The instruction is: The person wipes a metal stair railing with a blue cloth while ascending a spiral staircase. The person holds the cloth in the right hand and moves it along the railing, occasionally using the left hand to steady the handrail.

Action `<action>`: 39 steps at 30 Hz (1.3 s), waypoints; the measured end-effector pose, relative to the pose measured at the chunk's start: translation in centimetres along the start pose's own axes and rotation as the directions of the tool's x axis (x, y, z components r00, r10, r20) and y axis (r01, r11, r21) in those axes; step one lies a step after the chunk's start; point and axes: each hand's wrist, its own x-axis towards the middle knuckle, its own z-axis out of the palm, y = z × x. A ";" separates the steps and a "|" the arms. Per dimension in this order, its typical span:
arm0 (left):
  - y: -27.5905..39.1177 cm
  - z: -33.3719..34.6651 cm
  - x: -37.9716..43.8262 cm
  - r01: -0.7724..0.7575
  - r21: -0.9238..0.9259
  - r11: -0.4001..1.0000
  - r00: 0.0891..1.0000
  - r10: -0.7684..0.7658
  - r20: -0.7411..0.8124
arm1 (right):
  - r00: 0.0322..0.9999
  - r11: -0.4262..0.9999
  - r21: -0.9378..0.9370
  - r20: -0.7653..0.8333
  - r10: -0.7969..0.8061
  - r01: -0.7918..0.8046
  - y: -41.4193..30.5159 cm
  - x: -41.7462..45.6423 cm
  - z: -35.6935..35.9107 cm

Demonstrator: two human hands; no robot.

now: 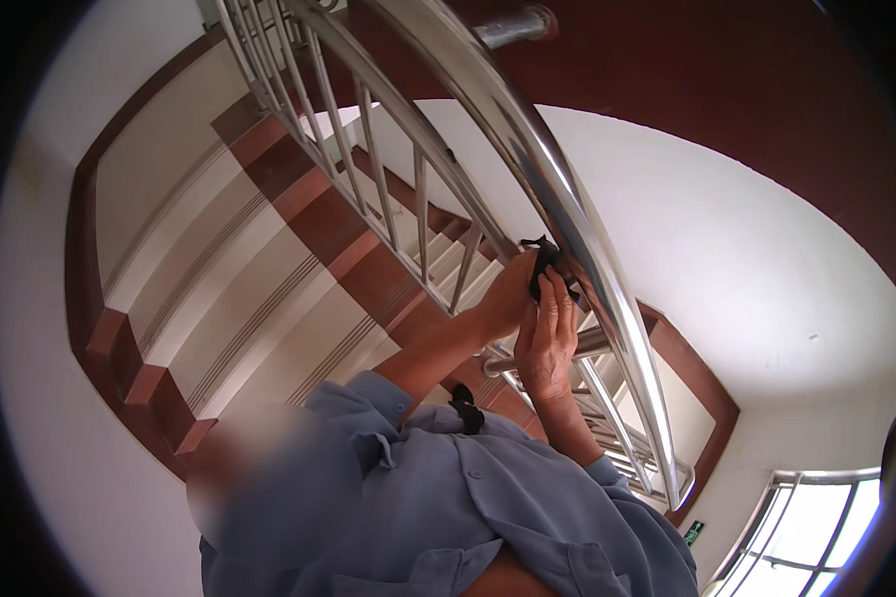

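Both of my hands are together at the inner side of a thick, shiny metal handrail [560, 175]. Between them is a crumpled black cloth [543, 261], or a similar thin black material. My left hand [517, 283] grips it from the left, with most of its fingers hidden behind it. My right hand [551, 339] lies along its near side, fingers long and close together, the tips on the black material. A thinner metal rail [448, 153] runs up to this spot; whether the cloth goes around it is hidden.
Pale stairs [231, 276] with dark red edging lie left of the balustrade's metal bars [373, 160]. A black shoe [463, 407] shows below my shirt. Across the stairwell are a white wall [717, 261], a barred window [799, 530] and a green sign [693, 532]. A lower-left patch is blurred.
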 end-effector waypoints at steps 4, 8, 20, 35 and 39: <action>-1.9 1.0 -0.9 -0.149 0.382 0.912 0.953 0.236 -0.192 | 0.999 0.999 0.039 -0.035 0.009 -0.008 -0.3 -0.5 0.9; -1.7 0.4 -2.8 -0.051 0.490 0.870 0.939 0.209 -0.272 | 1.000 0.993 0.115 -0.007 0.021 -0.020 -0.5 -0.9 2.0; -5.6 -3.3 -7.4 0.387 -0.310 0.868 0.881 -0.448 -0.152 | 0.998 0.995 0.069 0.013 0.065 -0.066 1.6 1.9 10.2; -6.2 -2.3 -0.6 0.106 -0.274 0.956 0.815 -0.241 -0.527 | 0.959 0.944 0.180 0.122 0.257 -0.276 2.3 7.7 12.2; -4.7 -1.9 -0.8 0.122 -0.479 0.870 0.796 -0.374 -0.476 | 0.997 0.986 -0.166 -0.062 -0.037 0.026 2.1 4.1 11.6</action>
